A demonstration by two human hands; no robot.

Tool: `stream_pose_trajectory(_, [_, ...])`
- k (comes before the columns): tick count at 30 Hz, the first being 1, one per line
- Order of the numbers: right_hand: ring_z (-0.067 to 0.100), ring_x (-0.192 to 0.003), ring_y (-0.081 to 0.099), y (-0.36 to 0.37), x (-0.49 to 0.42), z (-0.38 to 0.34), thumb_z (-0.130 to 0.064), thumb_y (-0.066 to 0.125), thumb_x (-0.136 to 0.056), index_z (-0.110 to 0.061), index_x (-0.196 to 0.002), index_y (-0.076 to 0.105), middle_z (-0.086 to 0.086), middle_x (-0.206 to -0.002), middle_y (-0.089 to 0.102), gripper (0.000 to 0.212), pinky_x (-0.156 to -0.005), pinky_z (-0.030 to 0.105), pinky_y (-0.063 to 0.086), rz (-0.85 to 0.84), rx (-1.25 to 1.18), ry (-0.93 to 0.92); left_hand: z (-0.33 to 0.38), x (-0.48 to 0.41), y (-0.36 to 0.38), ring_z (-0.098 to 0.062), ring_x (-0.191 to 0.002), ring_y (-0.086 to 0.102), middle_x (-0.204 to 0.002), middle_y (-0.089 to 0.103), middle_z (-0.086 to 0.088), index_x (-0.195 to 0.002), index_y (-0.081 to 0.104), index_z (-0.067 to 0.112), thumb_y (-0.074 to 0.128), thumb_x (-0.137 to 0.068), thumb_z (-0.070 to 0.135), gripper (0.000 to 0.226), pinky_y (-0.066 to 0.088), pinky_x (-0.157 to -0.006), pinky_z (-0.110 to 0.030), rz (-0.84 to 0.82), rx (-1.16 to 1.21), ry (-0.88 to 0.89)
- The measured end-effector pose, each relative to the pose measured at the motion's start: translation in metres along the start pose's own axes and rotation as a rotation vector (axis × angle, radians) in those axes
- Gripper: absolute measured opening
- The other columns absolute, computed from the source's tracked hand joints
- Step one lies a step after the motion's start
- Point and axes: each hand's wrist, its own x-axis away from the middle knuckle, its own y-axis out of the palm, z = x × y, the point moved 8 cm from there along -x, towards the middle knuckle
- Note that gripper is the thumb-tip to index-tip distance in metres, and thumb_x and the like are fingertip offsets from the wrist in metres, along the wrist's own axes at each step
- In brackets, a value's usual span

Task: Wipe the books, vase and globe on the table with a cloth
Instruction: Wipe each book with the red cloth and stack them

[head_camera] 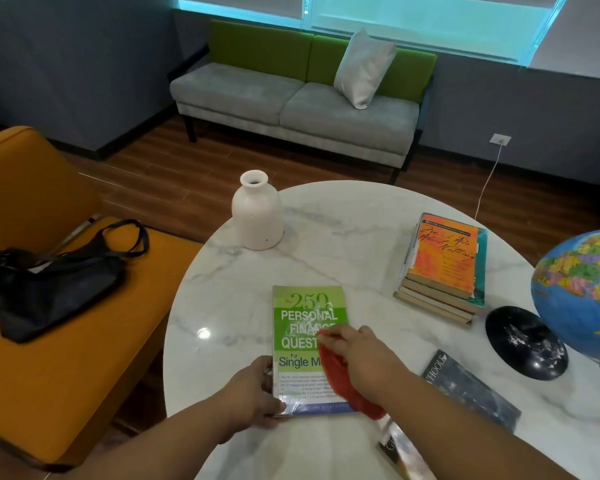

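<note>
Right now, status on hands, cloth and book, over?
Left hand pinning green book at its near-left edge. Right hand pressing red cloth on the cover. Vase, globe clear of the hands.

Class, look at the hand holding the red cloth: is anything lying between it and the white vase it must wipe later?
Nothing visible does. The right hand presses the red cloth on the green book; beyond that book's far edge only bare marble table leads to the white vase.
</note>
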Motion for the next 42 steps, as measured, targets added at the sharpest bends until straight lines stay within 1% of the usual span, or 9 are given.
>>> stream_pose_trajectory(2, [0.024,-0.112,0.041,-0.005,-0.004,0.011,-0.021,0.054,-0.086,-0.044,-0.146,0.023,-0.012,-0.149,0.025,0.071,-0.097,0.039,0.045,0.046,-0.008,0.114,0.001,0.000,0.001,-0.034,-0.093,0.069,-0.106,0.065,-0.014,-0.132,0.041,0.013,0.066,-0.075,-0.011,0.066,0.060,-0.072,-0.042,-0.002,0.002,0.004])
stream_pose_trajectory(14, [0.021,-0.119,0.036,0.001,-0.007,-0.021,-0.007,0.052,-0.088,-0.041,-0.148,0.026,-0.018,-0.152,0.020,0.074,-0.103,0.036,0.039,-0.064,0.044,-0.103,-0.001,0.000,0.001,-0.038,-0.095,0.068,-0.105,0.065,-0.014,-0.131,0.042,0.015,0.066,-0.075,-0.011,0.066,0.058,-0.079,-0.051,-0.007,0.030,-0.006])
stream_pose_trajectory(18, [0.023,-0.117,0.038,-0.014,-0.011,-0.002,-0.014,0.057,-0.087,-0.039,-0.149,0.022,-0.016,-0.151,0.019,0.075,-0.095,0.039,0.045,0.007,0.064,0.079,0.000,0.001,0.001,-0.039,-0.094,0.068,-0.106,0.065,-0.015,-0.130,0.041,0.015,0.065,-0.076,-0.011,0.065,0.058,-0.078,-0.050,-0.013,0.035,-0.006])
stream_pose_trajectory(22, [0.024,-0.121,0.034,-0.003,-0.002,-0.034,-0.030,0.055,-0.089,-0.038,-0.151,0.013,-0.018,-0.155,0.011,0.075,-0.099,0.042,0.042,-0.102,0.155,-0.188,0.001,0.001,0.001,-0.038,-0.094,0.069,-0.106,0.065,-0.014,-0.130,0.041,0.015,0.065,-0.077,-0.011,0.064,0.058,-0.078,-0.049,-0.014,0.036,-0.008])
stream_pose_trajectory(27, [0.023,-0.114,0.036,-0.009,-0.006,-0.013,0.002,0.048,-0.085,-0.035,-0.152,0.015,-0.018,-0.155,0.011,0.083,-0.093,0.035,0.047,0.008,0.125,0.001,0.001,0.001,0.001,-0.037,-0.091,0.069,-0.105,0.065,-0.014,-0.129,0.041,0.014,0.065,-0.077,-0.011,0.063,0.059,-0.077,-0.049,-0.014,0.031,-0.005])
stream_pose_trajectory(31, [0.023,-0.116,0.040,0.011,0.001,-0.035,0.000,0.053,-0.086,-0.035,-0.150,0.025,-0.016,-0.152,0.019,0.078,-0.102,0.032,0.041,-0.024,0.071,-0.179,0.000,0.001,0.001,-0.032,-0.084,0.070,-0.105,0.065,-0.014,-0.129,0.041,0.015,0.064,-0.077,-0.012,0.063,0.059,-0.076,-0.046,-0.015,0.045,-0.012])
stream_pose_trajectory(34, [0.020,-0.115,0.040,-0.001,0.000,-0.022,-0.008,0.048,-0.094,-0.039,-0.145,0.034,-0.018,-0.146,0.028,0.062,-0.100,0.029,0.040,0.034,0.000,-0.082,0.000,0.000,0.001,-0.032,-0.088,0.069,-0.106,0.065,-0.015,-0.130,0.041,0.015,0.065,-0.077,-0.012,0.064,0.060,-0.075,-0.045,-0.016,0.045,-0.014])
stream_pose_trajectory(40, [0.024,-0.118,0.038,0.014,0.009,-0.053,-0.002,0.053,-0.085,-0.036,-0.150,0.023,-0.014,-0.153,0.019,0.078,-0.100,0.035,0.041,-0.015,0.042,-0.207,0.001,0.000,0.000,-0.030,-0.087,0.068,-0.104,0.065,-0.015,-0.127,0.043,0.015,0.066,-0.076,-0.012,0.063,0.060,-0.075,-0.045,-0.006,0.057,-0.009])
stream_pose_trajectory(42, [0.023,-0.117,0.036,0.006,0.003,-0.039,0.001,0.054,-0.083,-0.036,-0.150,0.022,-0.014,-0.152,0.019,0.083,-0.098,0.033,0.044,0.030,0.057,-0.087,0.001,0.000,0.001,-0.027,-0.083,0.068,-0.103,0.065,-0.014,-0.128,0.043,0.015,0.066,-0.076,-0.012,0.064,0.060,-0.072,-0.042,-0.012,0.056,-0.009])
